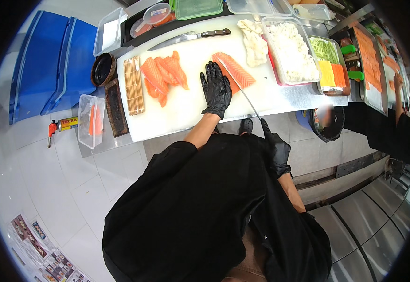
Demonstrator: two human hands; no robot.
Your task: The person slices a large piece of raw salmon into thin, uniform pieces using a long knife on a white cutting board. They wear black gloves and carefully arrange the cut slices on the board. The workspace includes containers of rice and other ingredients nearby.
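My left hand point(214, 86), in a black glove, lies flat with fingers extended against the left side of a salmon fillet block point(238, 72). A long slim knife point(249, 102) is gripped by its handle in my gloved right hand point(277, 151), the index finger stretched along it. Its blade runs across the fillet, with the tip towards the far end. The fillet rests on a white cutting board point(176, 116). Several cut salmon pieces point(162, 74) sit further left on the board, beside a bamboo rolling mat point(133, 86).
A second knife point(205, 34) and a crumpled cloth point(254, 42) lie on the board. To the right stand a rice container point(317, 70) and a filling tray point(346, 91). A dark bowl point(103, 69) and a blowtorch point(62, 125) are left. Another person's arm point(398, 98) shows far right.
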